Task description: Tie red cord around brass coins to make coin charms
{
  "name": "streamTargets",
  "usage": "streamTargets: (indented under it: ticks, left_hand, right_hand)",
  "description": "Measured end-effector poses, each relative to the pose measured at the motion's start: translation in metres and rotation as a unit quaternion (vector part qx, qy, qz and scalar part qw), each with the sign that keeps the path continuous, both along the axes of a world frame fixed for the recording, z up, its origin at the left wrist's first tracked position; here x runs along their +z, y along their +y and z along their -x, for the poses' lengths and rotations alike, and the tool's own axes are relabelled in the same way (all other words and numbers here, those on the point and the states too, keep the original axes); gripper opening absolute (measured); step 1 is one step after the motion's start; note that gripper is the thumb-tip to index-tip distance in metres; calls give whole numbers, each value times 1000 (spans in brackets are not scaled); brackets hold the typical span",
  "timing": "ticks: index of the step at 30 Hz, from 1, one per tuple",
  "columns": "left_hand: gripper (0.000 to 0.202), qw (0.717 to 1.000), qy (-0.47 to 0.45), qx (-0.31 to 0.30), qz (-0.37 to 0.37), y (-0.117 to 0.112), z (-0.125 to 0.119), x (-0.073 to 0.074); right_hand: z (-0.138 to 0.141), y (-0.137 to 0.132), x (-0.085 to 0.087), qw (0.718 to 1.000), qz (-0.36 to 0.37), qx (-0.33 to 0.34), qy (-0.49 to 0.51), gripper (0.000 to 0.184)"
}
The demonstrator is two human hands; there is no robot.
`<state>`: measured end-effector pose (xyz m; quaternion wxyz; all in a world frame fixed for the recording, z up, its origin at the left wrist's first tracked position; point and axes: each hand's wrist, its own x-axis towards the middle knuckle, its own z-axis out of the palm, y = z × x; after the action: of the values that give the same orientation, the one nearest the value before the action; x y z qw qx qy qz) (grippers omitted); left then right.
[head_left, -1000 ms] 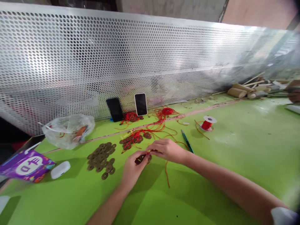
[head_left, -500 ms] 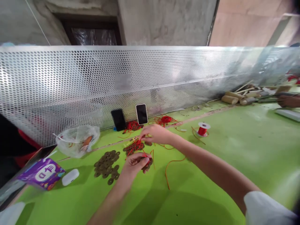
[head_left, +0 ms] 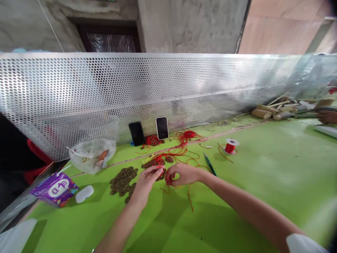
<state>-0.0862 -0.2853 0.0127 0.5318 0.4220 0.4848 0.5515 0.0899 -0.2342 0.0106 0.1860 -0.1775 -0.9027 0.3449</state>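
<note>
My left hand (head_left: pixel 146 180) is closed in a pinch on red cord, with round holed coins (head_left: pixel 161 175) hanging at its fingertips. Just to the right, my right hand (head_left: pixel 183 173) has thumb and fingers pressed together on a red cord (head_left: pixel 166 191) whose loose end trails below. Behind both hands lies a bunch of coins tied with red cord (head_left: pixel 155 161). A heap of loose brown coins (head_left: pixel 123 180) spreads left of my left hand, partly hidden by it. More red cords (head_left: pixel 181 150) lie tangled beyond my right hand.
A perforated metal screen (head_left: pixel 147 80) edges the green table (head_left: pixel 226 218). Two phones (head_left: pixel 162 128) lean near it. Around stand a plastic bag (head_left: pixel 91 154), purple box (head_left: pixel 56 189), white case (head_left: pixel 84 194), pen (head_left: pixel 210 164) and cord spool (head_left: pixel 230 146). Another person's hand (head_left: pixel 328 116) is far right.
My right hand has come back from the tied bunch, down and right, beside my left hand. My left hand has moved slightly up and left with the coins. The pen is now uncovered.
</note>
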Motion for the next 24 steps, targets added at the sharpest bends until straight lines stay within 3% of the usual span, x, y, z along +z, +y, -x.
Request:
streamTargets:
  ticks: [4, 9, 16, 20, 24]
  left_hand:
    - [17, 997, -70, -25, 20, -2, -3, -5]
    - [14, 991, -131, 2, 32, -1, -6, -6]
    - [12, 987, -156, 42, 18, 5, -1, -11]
    - [15, 991, -126, 47, 13, 5, -2, -17]
    - [16, 993, -106, 38, 17, 3, -5, -18]
  right_hand:
    - [5, -2, -11, 998, 58, -2, -20, 14]
    - [4, 0, -15, 995, 97, 5, 2, 13]
    - [-7, -2, -10, 991, -17, -120, 51, 29]
    - [-5, -6, -13, 990, -48, -126, 30, 19]
    - [-1, -6, -19, 990, -33, -140, 2, 17]
